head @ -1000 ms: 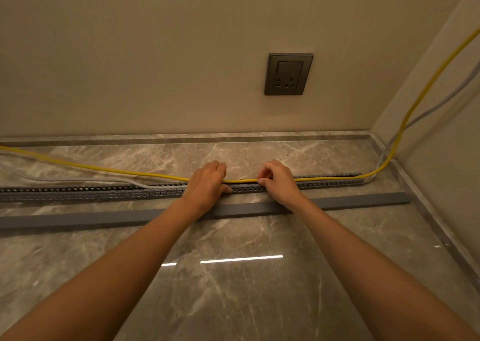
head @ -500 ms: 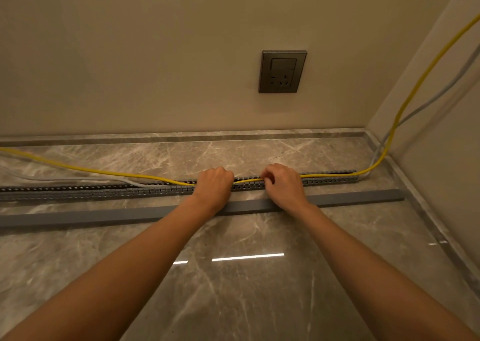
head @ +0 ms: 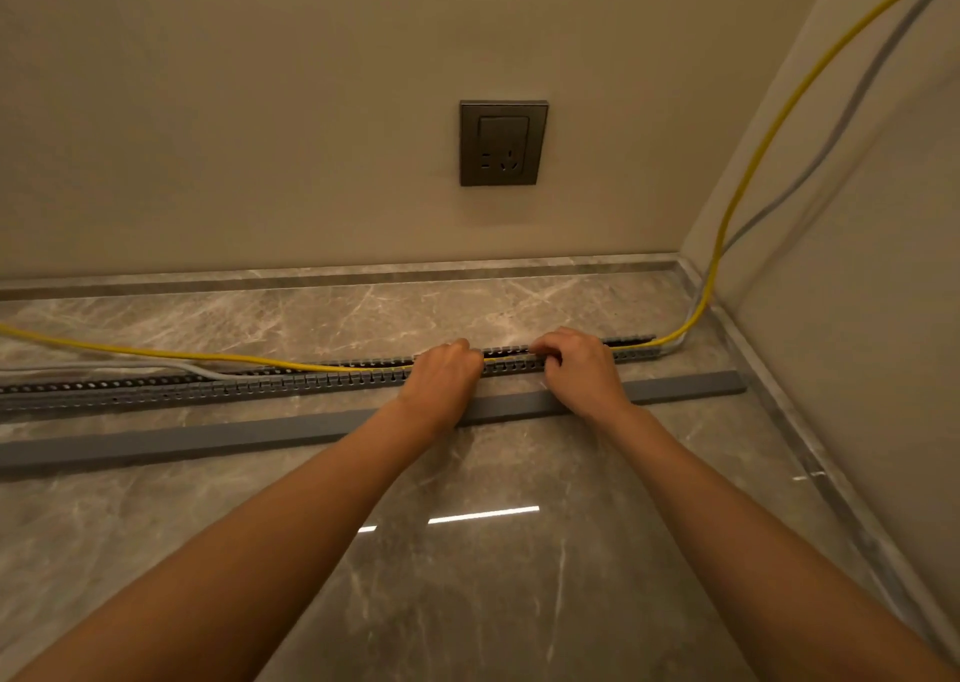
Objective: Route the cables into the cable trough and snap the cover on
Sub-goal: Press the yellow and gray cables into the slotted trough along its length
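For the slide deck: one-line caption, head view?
Both hands press yellow cable into slotted trough; cover lies alongside.

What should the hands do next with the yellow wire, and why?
Probably slide the left hand leftward, pressing the yellow cable into the slotted trough. Left of the hands, that cable lies outside on the floor, and the cover waits unattached beside the trough.

No readable text, labels, brands or numbers — wall socket [head: 503,143] face unmarked.
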`<state>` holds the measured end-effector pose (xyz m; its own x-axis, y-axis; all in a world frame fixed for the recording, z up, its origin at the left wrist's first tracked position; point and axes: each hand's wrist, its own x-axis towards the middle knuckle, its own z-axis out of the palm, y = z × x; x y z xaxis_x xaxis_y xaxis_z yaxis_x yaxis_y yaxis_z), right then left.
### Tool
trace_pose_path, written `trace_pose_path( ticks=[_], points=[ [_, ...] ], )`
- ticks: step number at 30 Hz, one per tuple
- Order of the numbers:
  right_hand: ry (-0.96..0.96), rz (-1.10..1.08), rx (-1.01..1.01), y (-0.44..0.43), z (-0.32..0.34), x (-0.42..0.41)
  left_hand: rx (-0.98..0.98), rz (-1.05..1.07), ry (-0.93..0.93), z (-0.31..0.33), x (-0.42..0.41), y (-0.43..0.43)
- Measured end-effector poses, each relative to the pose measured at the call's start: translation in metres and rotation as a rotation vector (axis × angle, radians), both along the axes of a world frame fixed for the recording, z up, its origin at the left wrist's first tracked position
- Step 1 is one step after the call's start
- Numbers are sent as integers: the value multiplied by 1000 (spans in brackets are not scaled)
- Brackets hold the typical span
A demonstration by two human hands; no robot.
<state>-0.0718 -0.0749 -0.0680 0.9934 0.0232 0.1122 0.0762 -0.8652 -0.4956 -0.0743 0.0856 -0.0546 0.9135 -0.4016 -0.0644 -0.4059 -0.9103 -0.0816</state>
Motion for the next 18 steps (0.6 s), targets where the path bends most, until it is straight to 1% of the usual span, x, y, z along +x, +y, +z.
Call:
trace_pose_path(
  ticks=[3, 5, 8, 10, 14, 16, 18],
  points=[
    [56, 52, 36, -6, 2, 4, 21, 36, 23, 7, 2, -9],
    [67, 93, -7, -14, 0, 4, 41, 63, 34, 9, 2, -14],
    [-12, 20, -106, -32, -2, 0, 62, 106, 40, 10, 1, -20],
    [-30, -21, -117, -46, -2, 0, 60, 130, 49, 11, 2, -25],
    [36, -67, -58, -56, 1, 9, 59, 136, 37, 11, 1, -33],
    [41, -98, -30, -57, 0, 11, 50, 90, 12, 7, 0, -39],
    [39, -83, 7, -59, -2, 11, 21, 52, 1, 5, 0, -47]
  ],
)
